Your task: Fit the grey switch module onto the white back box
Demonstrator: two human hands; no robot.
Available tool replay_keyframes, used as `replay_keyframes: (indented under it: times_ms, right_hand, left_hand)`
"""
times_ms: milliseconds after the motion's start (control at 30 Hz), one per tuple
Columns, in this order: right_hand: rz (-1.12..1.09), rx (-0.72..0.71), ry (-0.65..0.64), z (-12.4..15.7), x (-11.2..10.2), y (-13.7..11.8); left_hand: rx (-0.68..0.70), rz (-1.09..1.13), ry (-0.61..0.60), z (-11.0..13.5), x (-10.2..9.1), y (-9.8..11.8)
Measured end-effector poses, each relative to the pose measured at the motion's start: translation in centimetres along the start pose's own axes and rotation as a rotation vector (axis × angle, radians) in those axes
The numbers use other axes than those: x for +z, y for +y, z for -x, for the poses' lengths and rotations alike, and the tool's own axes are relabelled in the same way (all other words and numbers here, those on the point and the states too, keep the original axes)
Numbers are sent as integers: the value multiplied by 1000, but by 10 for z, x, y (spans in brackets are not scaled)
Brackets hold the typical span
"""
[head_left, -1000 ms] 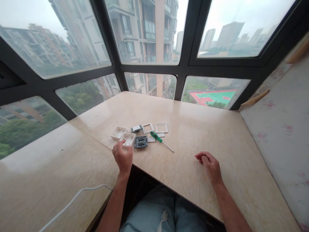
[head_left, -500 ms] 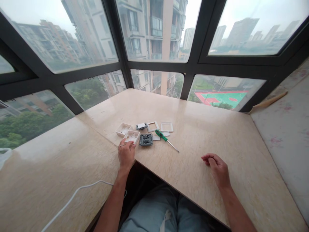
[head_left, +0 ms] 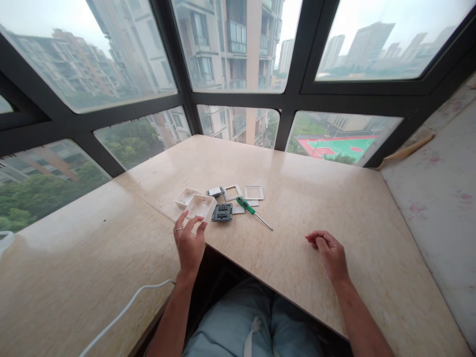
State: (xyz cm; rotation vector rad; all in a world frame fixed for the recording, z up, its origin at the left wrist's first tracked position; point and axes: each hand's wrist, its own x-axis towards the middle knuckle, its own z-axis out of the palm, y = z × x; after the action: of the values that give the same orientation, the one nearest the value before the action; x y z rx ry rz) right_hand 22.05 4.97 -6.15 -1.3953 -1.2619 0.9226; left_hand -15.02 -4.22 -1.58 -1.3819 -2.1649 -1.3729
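Note:
My left hand (head_left: 189,245) holds the near edge of a white plastic switch back box (head_left: 201,204), fingers and thumb at its front wall. The box is tilted and looks raised off the table. A second white back box (head_left: 183,197) is partly hidden behind it. Just right of the held box lies a dark grey switch module (head_left: 222,213). My right hand (head_left: 329,250) rests on the table to the right, loosely curled, with nothing seen in it. Between the hands lies a screwdriver (head_left: 246,204) with a green handle, its tip toward the right hand.
Behind the parts are another module with a white face (head_left: 215,191) and two white frames, one left (head_left: 233,186) and one right (head_left: 254,187). A white cable (head_left: 126,307) runs across the left tabletop (head_left: 74,267). Windows and a papered wall (head_left: 427,198) border the table.
My left hand has gripped the nearer back box and lifted and tilted it slightly. My right hand stays curled in place. The whole view has shifted a little.

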Motion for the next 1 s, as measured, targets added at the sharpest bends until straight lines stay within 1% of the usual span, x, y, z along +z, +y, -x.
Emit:
replay_keyframes:
  times_ms: [100, 167, 267, 367, 433, 533, 667, 767, 867, 1000]
  right_hand:
    - [-8, 9, 3, 1, 0, -1]
    - [-22, 14, 5, 3, 0, -2]
    - [-60, 10, -4, 7, -1, -5]
    - [-114, -2, -37, 11, -1, -9]
    - [-149, -10, -64, 12, -1, -11]
    - [-188, -20, -87, 13, 0, -13]
    - [-212, -16, -61, 10, 1, -13]
    - [-231, 13, -20, 9, 0, -11]
    - [-261, 52, 15, 7, -3, -10]
    - [-315, 99, 37, 6, -6, -10]
  left_hand:
    - [62, 92, -13, 9, 2, 28]
    - [87, 144, -30, 20, 9, 51]
    - [108, 225, -139, 41, 29, 87]
    - [128, 310, -214, 65, 52, 119]
    - [167, 354, -279, 81, 67, 137]
    - [221, 387, -370, 102, 83, 156]
    - [272, 408, -429, 123, 94, 172]
    - [289, 430, -466, 132, 97, 178]
    - [261, 487, -487, 135, 100, 177]
    - [183, 594, -531, 129, 106, 165]
